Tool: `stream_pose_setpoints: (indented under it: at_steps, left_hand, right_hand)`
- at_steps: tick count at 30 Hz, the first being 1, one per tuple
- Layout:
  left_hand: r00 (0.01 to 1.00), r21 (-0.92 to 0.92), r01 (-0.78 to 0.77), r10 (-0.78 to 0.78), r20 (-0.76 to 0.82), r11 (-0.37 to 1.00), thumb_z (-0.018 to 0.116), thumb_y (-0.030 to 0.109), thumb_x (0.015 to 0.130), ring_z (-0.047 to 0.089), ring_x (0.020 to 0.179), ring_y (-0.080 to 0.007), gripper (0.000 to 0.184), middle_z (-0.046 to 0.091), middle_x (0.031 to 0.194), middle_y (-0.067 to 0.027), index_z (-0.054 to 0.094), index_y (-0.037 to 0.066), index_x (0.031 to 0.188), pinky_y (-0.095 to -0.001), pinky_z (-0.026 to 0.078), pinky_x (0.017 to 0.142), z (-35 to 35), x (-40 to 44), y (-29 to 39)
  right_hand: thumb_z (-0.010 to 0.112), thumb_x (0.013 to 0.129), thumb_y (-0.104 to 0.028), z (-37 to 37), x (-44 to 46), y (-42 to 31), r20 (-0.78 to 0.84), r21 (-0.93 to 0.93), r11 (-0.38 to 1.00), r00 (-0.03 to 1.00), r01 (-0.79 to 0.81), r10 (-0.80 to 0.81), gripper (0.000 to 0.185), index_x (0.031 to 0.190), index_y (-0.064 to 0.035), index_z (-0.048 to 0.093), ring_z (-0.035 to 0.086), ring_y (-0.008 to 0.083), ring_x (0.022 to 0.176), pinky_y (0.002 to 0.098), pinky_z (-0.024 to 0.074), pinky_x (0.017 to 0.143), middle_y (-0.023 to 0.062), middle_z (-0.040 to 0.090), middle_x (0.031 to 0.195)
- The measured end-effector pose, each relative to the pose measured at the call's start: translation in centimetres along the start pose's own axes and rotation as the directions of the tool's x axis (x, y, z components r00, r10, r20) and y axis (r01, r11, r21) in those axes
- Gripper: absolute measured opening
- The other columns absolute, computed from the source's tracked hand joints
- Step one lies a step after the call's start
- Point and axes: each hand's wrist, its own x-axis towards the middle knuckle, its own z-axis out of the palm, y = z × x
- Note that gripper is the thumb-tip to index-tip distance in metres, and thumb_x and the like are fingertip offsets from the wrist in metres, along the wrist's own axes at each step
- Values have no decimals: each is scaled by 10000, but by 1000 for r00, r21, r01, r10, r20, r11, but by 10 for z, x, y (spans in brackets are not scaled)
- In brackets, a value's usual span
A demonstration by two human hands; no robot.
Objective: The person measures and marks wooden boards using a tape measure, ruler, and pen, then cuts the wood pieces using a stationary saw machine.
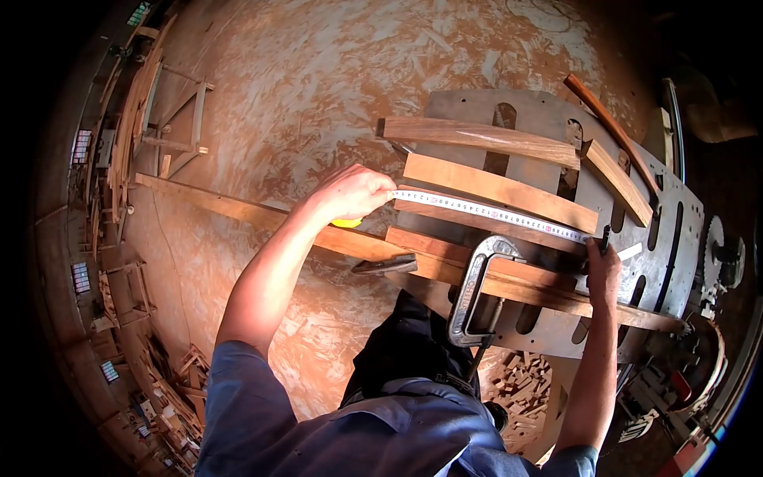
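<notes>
A white tape measure blade (493, 213) with printed numbers stretches over a brown wooden strip (477, 222). My left hand (354, 193) is closed at the blade's left end; part of a yellow tape case (346, 223) shows beneath it. At the right end, my right hand (604, 274) is closed around a slim black pen-like tool (606, 237) beside the blade. A short white strip (630, 252) sticks out beyond this hand, seemingly more of the tape. Just behind the blade lies a lighter curved wooden piece (501, 189).
More wooden pieces (477, 137) lie on the slotted metal table (675, 230). A C-clamp (470, 294) grips a long board (238, 208) that reaches left past the table. A dark tool (385, 264) rests on that board. Offcuts (520, 389) are heaped on the floor.
</notes>
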Motion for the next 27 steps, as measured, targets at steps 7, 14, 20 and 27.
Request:
stream_pose_setpoints:
  at_steps: [7, 14, 20, 27]
  left_hand:
    - [999, -35, 44, -43, 21, 998, 629, 273, 943, 705, 779, -303, 260, 714, 851, -163, 737, 88, 1090, -406, 524, 704, -2, 0, 4]
    - [1000, -50, 25, -25, 10, 998, 627, 272, 944, 698, 767, -296, 268, 713, 851, -167, 735, 82, 1100, -401, 523, 707, -2, -1, 4]
    - [999, -69, 40, -38, 22, 997, 625, 270, 943, 694, 755, -285, 270, 709, 838, -165, 735, 87, 1108, -402, 518, 699, -3, 0, 5]
    - [998, -40, 59, -58, 23, 997, 624, 275, 941, 698, 748, -288, 271, 709, 831, -166, 737, 94, 1110, -408, 521, 695, -2, 0, 6]
  right_hand:
    - [682, 960, -326, 1, 1, 5, -12, -19, 1000, 1000, 24, -24, 324, 977, -4, 715, 554, 133, 597, 337, 447, 576, 44, 602, 650]
    - [686, 961, -326, -5, 3, 2, 127, 215, 966, 985, -145, 120, 278, 1011, -52, 675, 458, 95, 495, 292, 351, 440, -10, 548, 644]
    - [697, 960, -326, -11, 17, 20, 294, 367, 908, 951, -204, 95, 290, 1065, -64, 632, 449, 84, 467, 251, 301, 388, -25, 523, 666]
    - [711, 949, -342, -14, 13, 12, 292, 371, 902, 950, -222, 114, 305, 1048, -63, 636, 466, 86, 476, 250, 312, 392, -21, 543, 669]
